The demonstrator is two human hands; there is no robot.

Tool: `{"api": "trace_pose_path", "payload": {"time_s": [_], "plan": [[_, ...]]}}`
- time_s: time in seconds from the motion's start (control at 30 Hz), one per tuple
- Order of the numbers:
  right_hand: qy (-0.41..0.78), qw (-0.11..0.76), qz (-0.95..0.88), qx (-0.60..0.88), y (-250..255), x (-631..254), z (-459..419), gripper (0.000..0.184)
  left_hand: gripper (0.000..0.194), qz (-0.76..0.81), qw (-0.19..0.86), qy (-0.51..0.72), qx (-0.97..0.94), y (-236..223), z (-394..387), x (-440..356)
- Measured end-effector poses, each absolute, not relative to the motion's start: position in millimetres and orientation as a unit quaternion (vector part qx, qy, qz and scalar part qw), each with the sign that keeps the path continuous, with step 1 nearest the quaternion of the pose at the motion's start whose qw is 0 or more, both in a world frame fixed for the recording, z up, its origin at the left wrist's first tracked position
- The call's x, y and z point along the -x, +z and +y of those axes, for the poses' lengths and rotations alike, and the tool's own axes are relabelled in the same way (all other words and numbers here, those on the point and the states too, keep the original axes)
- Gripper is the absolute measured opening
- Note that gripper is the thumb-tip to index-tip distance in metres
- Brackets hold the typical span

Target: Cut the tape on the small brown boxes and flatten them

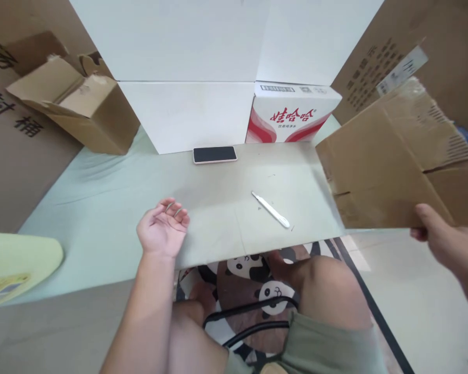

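My right hand (439, 236) grips the lower edge of a flattened cardboard box (382, 156), thumb on its near face. The cardboard is tilted and held over the table's right end. Palm up and with fingers loosely curled, my left hand (164, 226) rests above the front of the table and holds nothing. Between the hands a slim white craft knife (272, 210) lies slantwise on the tabletop, its narrow tip pointing to the back left. Farther back, a phone (215, 154) with a dark screen lies flat against the foot of the white boxes.
White boxes (195, 114) form a wall behind the pale green table (101, 208). A red-and-white carton (292, 117) stands at the back right, an open brown box (105, 114) at the back left. A pale yellow-green object (19, 259) juts in at left.
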State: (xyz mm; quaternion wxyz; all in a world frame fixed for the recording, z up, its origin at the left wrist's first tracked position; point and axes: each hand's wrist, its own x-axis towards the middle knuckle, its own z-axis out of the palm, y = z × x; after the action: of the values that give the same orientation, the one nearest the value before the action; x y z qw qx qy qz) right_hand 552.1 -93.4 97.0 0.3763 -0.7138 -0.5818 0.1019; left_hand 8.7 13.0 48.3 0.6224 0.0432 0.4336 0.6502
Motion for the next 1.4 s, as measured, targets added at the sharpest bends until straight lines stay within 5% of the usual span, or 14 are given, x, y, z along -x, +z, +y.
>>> {"api": "trace_pose_path", "payload": {"time_s": [0.07,0.2,0.37,0.57,0.77,1.0,1.4], "plan": [[0.013,0.375,-0.482,0.792,121,-564,-54,0.028,0.015,0.435,0.627,0.645,-0.048,47,17,-13],[0.077,0.450,-0.395,0.797,152,-569,43,0.014,0.012,0.439,0.631,0.637,-0.053,44,28,-23],[0.206,0.429,-0.391,0.788,126,-525,74,0.028,0.013,0.423,0.640,0.639,-0.055,43,37,-26],[0.320,0.306,-0.489,0.752,73,-409,52,0.027,0.013,0.392,0.648,0.652,-0.038,45,34,-18],[0.314,0.206,-0.718,0.586,60,-247,89,0.027,0.010,0.349,0.649,0.676,0.000,50,21,-4],[0.211,0.192,-0.889,0.359,85,-40,136,0.034,0.011,0.312,0.634,0.707,0.030,47,16,32],[0.159,0.157,-0.886,0.406,106,121,230,0.029,0.009,0.307,0.626,0.716,0.034,42,23,68]]}}
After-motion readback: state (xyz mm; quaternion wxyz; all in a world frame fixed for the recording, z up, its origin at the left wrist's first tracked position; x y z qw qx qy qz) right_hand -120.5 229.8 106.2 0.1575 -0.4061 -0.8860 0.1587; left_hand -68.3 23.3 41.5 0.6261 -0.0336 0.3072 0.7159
